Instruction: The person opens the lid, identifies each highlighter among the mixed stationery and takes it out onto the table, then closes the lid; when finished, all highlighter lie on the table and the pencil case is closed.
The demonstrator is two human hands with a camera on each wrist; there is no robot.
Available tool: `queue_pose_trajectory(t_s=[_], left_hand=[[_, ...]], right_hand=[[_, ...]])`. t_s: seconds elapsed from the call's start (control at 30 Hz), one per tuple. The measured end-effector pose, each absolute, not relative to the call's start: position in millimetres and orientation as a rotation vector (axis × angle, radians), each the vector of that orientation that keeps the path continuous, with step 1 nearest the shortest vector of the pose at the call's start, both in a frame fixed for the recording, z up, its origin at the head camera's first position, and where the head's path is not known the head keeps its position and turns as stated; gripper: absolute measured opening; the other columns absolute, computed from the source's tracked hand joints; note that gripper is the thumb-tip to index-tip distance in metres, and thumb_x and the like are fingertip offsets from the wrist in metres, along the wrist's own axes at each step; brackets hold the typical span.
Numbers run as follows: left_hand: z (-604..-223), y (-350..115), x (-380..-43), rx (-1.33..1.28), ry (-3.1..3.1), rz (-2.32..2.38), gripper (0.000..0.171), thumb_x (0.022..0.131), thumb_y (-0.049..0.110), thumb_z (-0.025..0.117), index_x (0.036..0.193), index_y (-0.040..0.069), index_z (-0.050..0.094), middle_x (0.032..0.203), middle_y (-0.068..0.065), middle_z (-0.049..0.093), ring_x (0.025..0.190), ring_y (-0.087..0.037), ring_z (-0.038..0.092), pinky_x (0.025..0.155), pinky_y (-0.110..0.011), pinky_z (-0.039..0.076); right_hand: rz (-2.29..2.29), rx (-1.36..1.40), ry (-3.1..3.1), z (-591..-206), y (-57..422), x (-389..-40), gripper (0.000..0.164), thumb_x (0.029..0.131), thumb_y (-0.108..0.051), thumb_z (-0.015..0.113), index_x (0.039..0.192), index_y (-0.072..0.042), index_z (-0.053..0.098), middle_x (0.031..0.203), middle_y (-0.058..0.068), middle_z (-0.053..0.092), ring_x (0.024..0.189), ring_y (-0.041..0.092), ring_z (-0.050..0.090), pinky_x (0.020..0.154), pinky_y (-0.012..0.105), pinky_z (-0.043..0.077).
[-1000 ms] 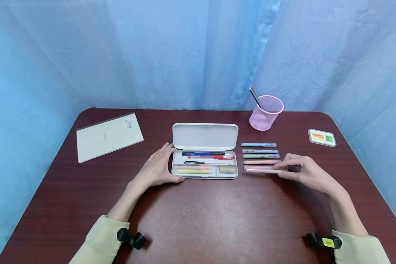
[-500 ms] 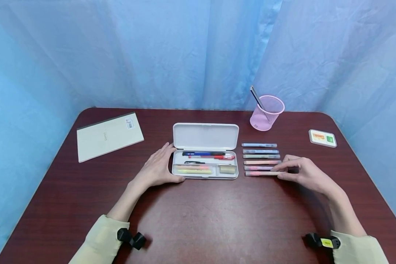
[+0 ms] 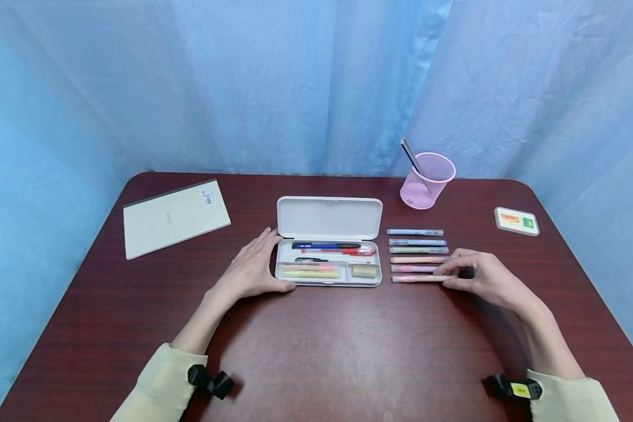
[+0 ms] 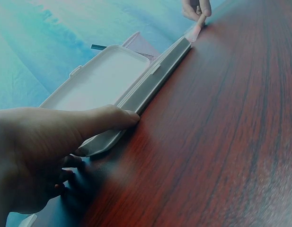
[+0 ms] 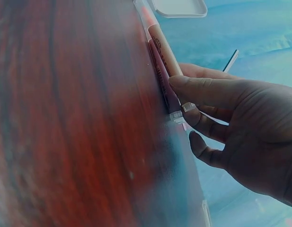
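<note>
An open white pencil case (image 3: 329,218) stands in the middle of the table, lid tilted back. Inside lie a blue pen (image 3: 324,245), a red pen (image 3: 343,252), a black-capped pen (image 3: 310,259), highlighters (image 3: 310,274) and a tan block (image 3: 364,271). My left hand (image 3: 250,266) holds the case's left end, its thumb against the front wall (image 4: 146,92). To the right of the case, my right hand (image 3: 482,281) pinches the right end of a beige highlighter (image 3: 417,279) with a clear cap. It lies nearest me, parallel to a column of several pastel highlighters (image 3: 419,259).
A pink mesh cup (image 3: 424,190) with a dark stick-like pen (image 3: 411,155) stands at the back right. Farther right lies a small clear case (image 3: 516,221) with orange and green pieces. A cream notebook (image 3: 175,220) is at the back left. Blue curtains hang behind the table.
The beige highlighter has moved slightly toward me, away from the purplish one beside it, and now lies level with the row. My left hand and the pencil case have stayed put.
</note>
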State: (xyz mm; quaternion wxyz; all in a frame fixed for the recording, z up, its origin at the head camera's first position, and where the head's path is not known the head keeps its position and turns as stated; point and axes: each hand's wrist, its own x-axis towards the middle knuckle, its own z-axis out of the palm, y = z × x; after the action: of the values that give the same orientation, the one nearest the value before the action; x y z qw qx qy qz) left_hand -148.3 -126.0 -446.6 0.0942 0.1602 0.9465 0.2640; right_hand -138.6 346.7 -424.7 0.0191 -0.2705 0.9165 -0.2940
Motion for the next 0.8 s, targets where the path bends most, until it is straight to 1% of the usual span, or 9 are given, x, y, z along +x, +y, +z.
queue_pose_trajectory(t_s=[0.17,0.37,0.67,0.8], left_hand=[[-446.7,-126.0,-148.2,0.477,2.81,0.793,0.098,0.07,0.051,0.086,0.148,0.008,0.046,0.168,-0.012,0.034,0.16,-0.032,0.023,0.124,-0.062,0.029],[-446.8,-126.0,-148.1,0.478,2.808,0.797,0.097,0.071,0.051,0.086,0.148,0.008,0.046,0.168,-0.011,0.034,0.16,-0.032,0.023,0.124,-0.062,0.029],[-447.1,-126.2,-148.5,0.488,2.805,0.794,0.098,0.071,0.051,0.086,0.148,0.006,0.045,0.168,-0.012,0.034,0.161,-0.032,0.022,0.127,-0.058,0.027],[-447.1,-126.3,-148.5,0.488,2.806,0.796,0.098,0.071,0.051,0.086,0.148,0.007,0.046,0.168,-0.012,0.034,0.161,-0.032,0.023,0.126,-0.059,0.028]], right_hand=[[-0.918,-0.868,2.867,-425.9,346.5,-138.0,0.03,0.08,-0.003,0.085,0.097,-0.027,0.08,0.089,-0.015,0.071,0.079,0.0,0.058,0.066,0.018,0.044],[-0.906,-0.885,2.878,-426.9,346.8,-138.1,0.03,0.079,-0.002,0.085,0.096,-0.025,0.081,0.087,-0.015,0.069,0.075,0.001,0.056,0.064,0.021,0.043],[-0.889,-0.879,2.89,-425.6,345.2,-137.4,0.03,0.079,-0.001,0.085,0.096,-0.026,0.081,0.084,-0.016,0.067,0.075,0.001,0.056,0.064,0.02,0.042],[-0.889,-0.881,2.887,-425.9,345.2,-136.9,0.03,0.079,-0.001,0.085,0.096,-0.025,0.081,0.084,-0.016,0.067,0.075,-0.001,0.055,0.064,0.02,0.043]])
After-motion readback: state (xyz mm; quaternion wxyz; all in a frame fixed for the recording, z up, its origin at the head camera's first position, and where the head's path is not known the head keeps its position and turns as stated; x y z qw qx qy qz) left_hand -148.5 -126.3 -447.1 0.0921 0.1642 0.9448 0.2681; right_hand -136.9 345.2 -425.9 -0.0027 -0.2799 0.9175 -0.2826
